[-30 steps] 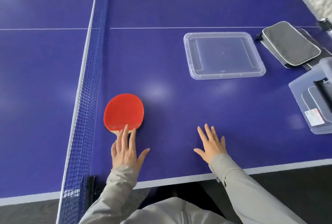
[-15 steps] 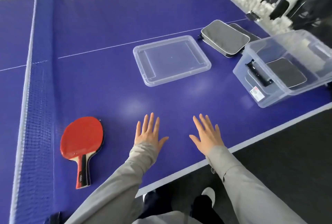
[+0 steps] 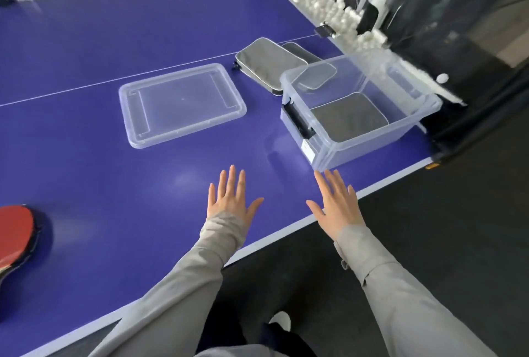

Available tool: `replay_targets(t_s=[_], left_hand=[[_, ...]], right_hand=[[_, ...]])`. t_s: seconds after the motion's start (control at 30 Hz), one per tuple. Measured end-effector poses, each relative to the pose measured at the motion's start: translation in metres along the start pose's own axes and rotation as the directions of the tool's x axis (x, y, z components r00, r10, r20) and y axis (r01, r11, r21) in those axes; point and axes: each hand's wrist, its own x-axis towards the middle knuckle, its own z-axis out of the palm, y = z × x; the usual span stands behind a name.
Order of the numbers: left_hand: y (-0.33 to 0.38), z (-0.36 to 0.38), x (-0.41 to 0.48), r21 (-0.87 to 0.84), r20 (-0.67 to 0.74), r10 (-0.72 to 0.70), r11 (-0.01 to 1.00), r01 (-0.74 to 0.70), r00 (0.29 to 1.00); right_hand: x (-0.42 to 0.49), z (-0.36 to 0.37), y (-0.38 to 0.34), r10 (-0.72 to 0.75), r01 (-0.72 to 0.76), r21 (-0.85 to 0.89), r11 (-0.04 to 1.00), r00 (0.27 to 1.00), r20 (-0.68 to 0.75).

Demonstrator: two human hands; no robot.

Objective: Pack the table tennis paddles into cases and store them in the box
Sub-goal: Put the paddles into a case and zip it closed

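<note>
A person in grey sleeves stands at the near edge of a blue table tennis table (image 3: 114,179). Both palms hover flat above it, side by side, fingers straight and spread, holding nothing: the left hand (image 3: 229,199) and, to its three o'clock, the right hand (image 3: 336,203), whose fingertips are close to the near corner of a clear plastic box (image 3: 372,140). Far out at nine o'clock from the hands, a red paddle (image 3: 14,233) lies flat on the table, cut off by the frame's edge, not in any case. At twelve o'clock from the left hand a clear lid (image 3: 180,104) lies on the table. The box, at one o'clock, is open and has a grey case (image 3: 347,116) lying flat on its floor. Just behind the box, two more grey cases (image 3: 262,66) lie overlapping on the table. Beyond them, white balls (image 3: 329,10) are heaped along the table's far right edge.
</note>
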Motion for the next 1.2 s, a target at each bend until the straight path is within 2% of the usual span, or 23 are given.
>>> replay_targets(t_s=[0.17, 0.43, 0.73, 0.97, 1.1, 1.2], left_hand=[[0.055, -0.014, 0.036, -0.065, -0.040, -0.016, 0.998, 0.013, 0.999], [0.115, -0.038, 0.152, -0.193, -0.072, -0.114, 0.976, 0.099, 0.991], [0.152, -0.059, 0.274, -0.383, -0.047, -0.255, 0.898, 0.218, 0.966], [0.164, -0.069, 0.333, -0.533, 0.051, -0.432, 0.751, 0.390, 0.901], [0.164, -0.065, 0.350, -0.619, 0.177, -0.571, 0.569, 0.542, 0.801], [0.166, -0.062, 0.353, -0.588, 0.183, -0.622, 0.552, 0.591, 0.762]], right_hand=[[0.031, -0.031, 0.053, -0.002, 0.004, 0.034, 0.999, 0.998, -0.058], [0.131, -0.073, 0.093, -0.127, 0.132, 0.019, 0.991, 0.977, -0.173], [0.244, -0.109, 0.119, -0.195, 0.206, 0.059, 0.977, 0.969, -0.151], [0.343, -0.131, 0.124, -0.246, 0.266, 0.143, 0.953, 0.958, -0.144], [0.420, -0.138, 0.114, -0.257, 0.277, 0.172, 0.945, 0.958, -0.131], [0.479, -0.135, 0.100, -0.281, 0.283, 0.190, 0.940, 0.959, -0.038]])
